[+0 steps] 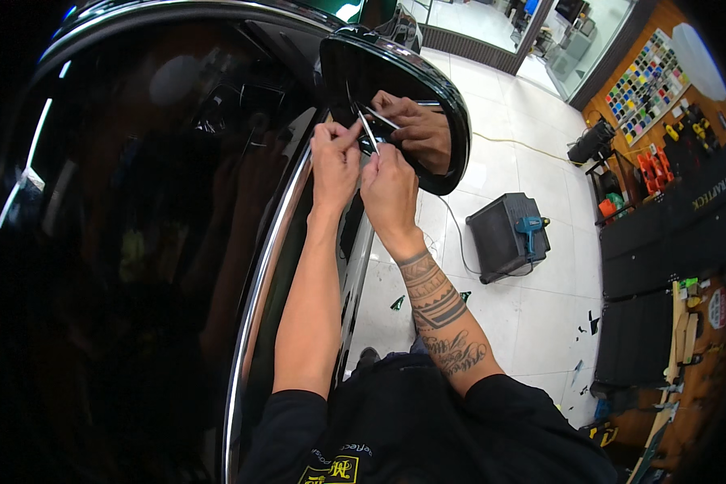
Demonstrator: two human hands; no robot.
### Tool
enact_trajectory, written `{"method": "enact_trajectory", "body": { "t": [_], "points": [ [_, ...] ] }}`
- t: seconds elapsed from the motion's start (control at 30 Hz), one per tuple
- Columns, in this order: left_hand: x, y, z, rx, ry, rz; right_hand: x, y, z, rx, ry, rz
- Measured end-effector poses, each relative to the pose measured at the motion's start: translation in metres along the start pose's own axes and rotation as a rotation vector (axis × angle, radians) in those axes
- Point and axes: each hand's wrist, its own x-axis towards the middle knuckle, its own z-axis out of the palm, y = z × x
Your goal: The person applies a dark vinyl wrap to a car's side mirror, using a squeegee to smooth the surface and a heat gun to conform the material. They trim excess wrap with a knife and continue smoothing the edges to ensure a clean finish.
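My right hand (390,187) is closed around a slim silver blade-like tool (369,133), its tip pointing up toward the glass of a car side mirror (343,71). Beside it, my left hand (335,160) has its fingers bent and drawn together at the mirror's inner lower edge, close to the tool. Whatever lies between those fingertips is too small to make out. The mirror has a glossy dark housing, and its glass reflects my fingers and the tool. A dark car window (161,242) with a chrome trim strip (258,310) runs along my left arm.
On the tiled floor to the right stands a black box (492,234) with a teal heat gun (530,231) on top. Cables cross the floor, and dark film scraps (594,323) lie about. Tool racks and a colour sample board (645,85) line the right wall.
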Motion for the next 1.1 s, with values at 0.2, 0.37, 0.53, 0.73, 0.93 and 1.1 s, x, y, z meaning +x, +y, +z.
{"method": "enact_trajectory", "body": {
  "t": [0.2,0.37,0.53,0.73,0.93,1.1],
  "points": [
    [0.037,0.011,-0.007,0.242,0.292,0.144,0.0,0.004,-0.001,-0.01,-0.03,0.03],
    [0.056,0.006,-0.017,0.46,0.233,0.369,0.002,0.0,-0.005,0.014,-0.038,0.035],
    [0.061,0.001,-0.017,0.487,0.179,0.411,0.002,0.001,-0.003,0.03,-0.042,0.046],
    [0.063,-0.003,-0.019,0.509,0.191,0.452,0.003,-0.003,-0.014,-0.017,-0.111,0.101],
    [0.064,-0.002,-0.015,0.395,0.21,0.351,0.008,-0.011,-0.044,-0.191,-0.207,0.062],
    [0.063,-0.001,-0.015,0.283,0.185,0.275,0.017,-0.016,-0.054,-0.27,-0.269,-0.017]
  ]
}}
